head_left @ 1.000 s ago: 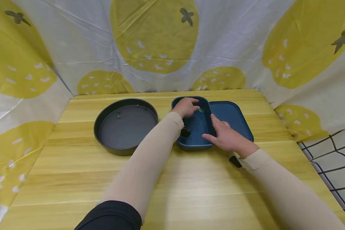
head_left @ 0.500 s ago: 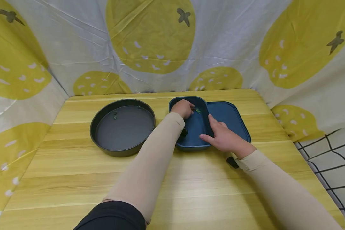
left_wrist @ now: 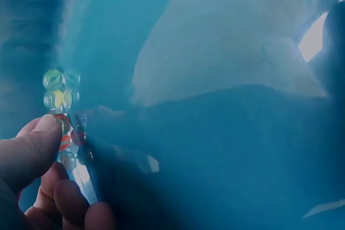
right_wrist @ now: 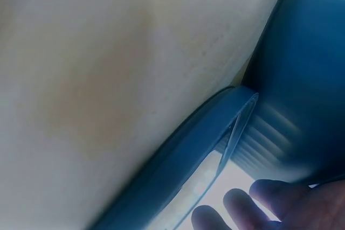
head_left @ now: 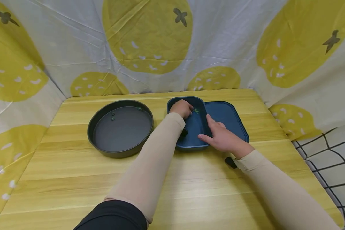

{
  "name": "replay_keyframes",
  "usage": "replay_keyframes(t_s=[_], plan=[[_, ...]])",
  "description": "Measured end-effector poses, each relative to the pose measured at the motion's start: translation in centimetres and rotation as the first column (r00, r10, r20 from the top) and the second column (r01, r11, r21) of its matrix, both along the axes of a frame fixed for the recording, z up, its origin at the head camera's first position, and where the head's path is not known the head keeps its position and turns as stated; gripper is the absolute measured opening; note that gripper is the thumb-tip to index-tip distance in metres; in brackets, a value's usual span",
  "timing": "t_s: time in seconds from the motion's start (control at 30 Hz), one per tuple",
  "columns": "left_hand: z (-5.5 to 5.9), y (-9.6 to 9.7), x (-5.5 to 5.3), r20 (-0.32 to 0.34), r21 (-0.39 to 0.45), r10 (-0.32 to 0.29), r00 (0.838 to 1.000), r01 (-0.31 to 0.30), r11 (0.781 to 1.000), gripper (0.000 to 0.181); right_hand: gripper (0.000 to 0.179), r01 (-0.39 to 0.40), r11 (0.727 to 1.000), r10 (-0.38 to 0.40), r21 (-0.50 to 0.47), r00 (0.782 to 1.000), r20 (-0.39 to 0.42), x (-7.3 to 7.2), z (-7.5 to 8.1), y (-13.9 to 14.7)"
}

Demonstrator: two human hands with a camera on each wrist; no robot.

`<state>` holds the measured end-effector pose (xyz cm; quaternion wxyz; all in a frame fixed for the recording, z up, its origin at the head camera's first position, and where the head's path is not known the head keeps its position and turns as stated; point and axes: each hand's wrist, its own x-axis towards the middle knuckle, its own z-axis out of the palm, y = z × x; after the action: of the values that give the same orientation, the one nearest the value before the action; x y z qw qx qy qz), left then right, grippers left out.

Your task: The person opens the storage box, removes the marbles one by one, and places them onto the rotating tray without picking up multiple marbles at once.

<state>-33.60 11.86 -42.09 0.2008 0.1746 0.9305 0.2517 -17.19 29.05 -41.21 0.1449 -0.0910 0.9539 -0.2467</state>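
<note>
Wooden table (head_left: 60,172), yellow-patterned cloth (head_left: 218,41) behind. Blue box (head_left: 194,129): glass marbles (left_wrist: 54,79) inside. Hands apart: left hand (head_left: 181,108) curled at marbles, grip unclear; right hand (head_left: 222,137) straight-fingered, box's right side. Apparent step: picking; next calls for sure pinch.

Marbles (left_wrist: 53,99), left of left wrist view: clear glass look, glossy. Bin (head_left: 196,126), centre of head view: smooth plastic look, glossy inside, mirroring the marbles. Lid (head_left: 225,115), right of centre: plastic look, low sheen. Round pan (head_left: 120,132), left of centre: matt, metal-looking. Tabletop (head_left: 72,179): wood-grained, softly shiny. Backdrop (head_left: 218,35), upper frame: creased cloth. Sleeves (head_left: 152,159), lower frame: matt cloth.
</note>
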Motion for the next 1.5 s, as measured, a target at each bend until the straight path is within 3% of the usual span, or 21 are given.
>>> replay_keyframes(t_s=[0.43,0.7,0.93,1.1,1.27,1.5], plan=[[-0.1,0.3,0.5,-0.042,-0.033,-0.041,0.998,0.039,0.999,0.025,0.104,0.004,1.000,-0.004,-0.003,1.000,-0.002,0.0,-0.1,0.0],[0.0,0.4,0.3,-0.008,-0.004,-0.062,0.998,0.062,0.998,0.027,0.106,0.011,1.000,-0.011,0.013,1.000,0.011,0.0,-0.2,0.0],[2.0,-0.2,0.8,-0.002,0.103,-0.082,0.997,0.082,0.991,0.031,0.106,0.007,1.000,-0.007,0.013,1.000,0.004,0.0,0.1,0.0],[4.4,-2.6,1.6,-0.050,0.176,-0.107,0.993,0.114,0.978,0.031,0.107,0.006,1.000,-0.006,0.007,1.000,0.015,0.0,0.3,-0.2],[6.8,-6.5,1.7,-0.084,0.234,-0.078,0.993,0.095,0.968,0.032,0.109,0.014,1.000,-0.014,0.015,1.000,0.026,-0.1,0.3,-0.2],[8.9,-13.5,0.9,-0.087,0.174,-0.021,0.996,0.036,0.984,0.035,0.108,0.013,1.000,-0.013,0.014,0.999,0.034,0.1,0.4,-0.2]])
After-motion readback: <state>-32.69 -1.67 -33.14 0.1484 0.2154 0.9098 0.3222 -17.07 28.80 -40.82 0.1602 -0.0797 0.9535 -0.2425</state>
